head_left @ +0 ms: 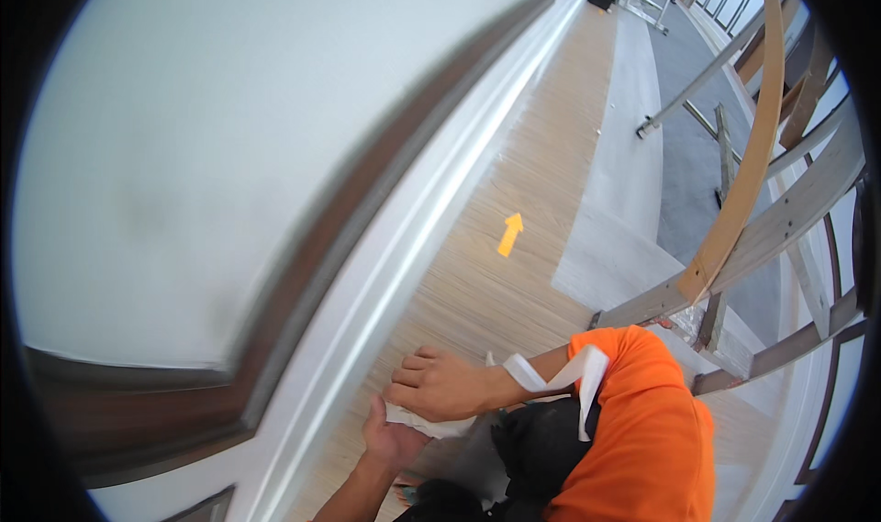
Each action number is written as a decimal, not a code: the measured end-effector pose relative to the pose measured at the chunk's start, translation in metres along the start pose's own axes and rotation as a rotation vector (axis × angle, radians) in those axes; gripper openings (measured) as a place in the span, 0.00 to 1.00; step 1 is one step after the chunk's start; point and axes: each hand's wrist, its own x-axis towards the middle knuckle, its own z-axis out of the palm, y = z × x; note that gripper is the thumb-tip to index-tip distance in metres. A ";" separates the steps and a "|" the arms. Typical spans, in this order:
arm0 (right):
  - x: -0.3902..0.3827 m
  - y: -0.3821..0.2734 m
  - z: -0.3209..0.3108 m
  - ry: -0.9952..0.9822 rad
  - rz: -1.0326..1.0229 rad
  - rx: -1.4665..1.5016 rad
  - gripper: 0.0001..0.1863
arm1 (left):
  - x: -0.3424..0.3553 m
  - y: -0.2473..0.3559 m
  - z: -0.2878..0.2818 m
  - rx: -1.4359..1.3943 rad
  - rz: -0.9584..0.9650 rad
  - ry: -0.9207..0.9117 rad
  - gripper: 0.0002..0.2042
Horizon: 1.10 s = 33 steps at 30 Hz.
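You kneel over the pale wood-grain plank floor (pixel 514 292), beside the long white skirting board (pixel 385 256). The narrow white ribbon-like strip (pixel 594 364) loops across your right forearm; best sweep it clear so it can't snag. Your right hand (pixel 442 386) lies palm down, fingers loosely curled, above your upturned left hand (pixel 396 441). The crumpled white thin material (pixel 424 423) sits between them; whether either pinches it, I cannot tell. Probably flatten it gently, avoiding tears.
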 end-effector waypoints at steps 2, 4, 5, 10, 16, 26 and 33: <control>0.028 -0.032 -0.021 0.047 0.067 0.034 0.08 | -0.027 0.006 0.056 0.167 0.082 0.081 0.29; 0.044 -0.056 -0.048 -0.168 0.202 0.384 0.07 | -0.054 -0.004 0.104 0.548 0.222 0.361 0.23; 0.050 -0.069 -0.062 -0.276 0.277 0.567 0.06 | -0.071 -0.010 0.122 0.566 0.243 0.412 0.20; 0.061 -0.176 -0.154 -0.321 0.859 1.664 0.08 | -0.154 -0.084 0.218 0.350 0.550 0.559 0.07; 0.045 -0.365 -0.234 -0.599 1.139 1.341 0.21 | -0.294 -0.164 0.445 0.096 1.056 0.527 0.06; 0.011 -0.641 -0.242 -0.833 0.918 1.578 0.28 | -0.486 -0.292 0.481 1.481 1.096 1.394 0.28; -0.091 -0.858 -0.162 -1.186 0.815 1.308 0.18 | -0.664 -0.448 0.432 1.126 1.078 1.844 0.37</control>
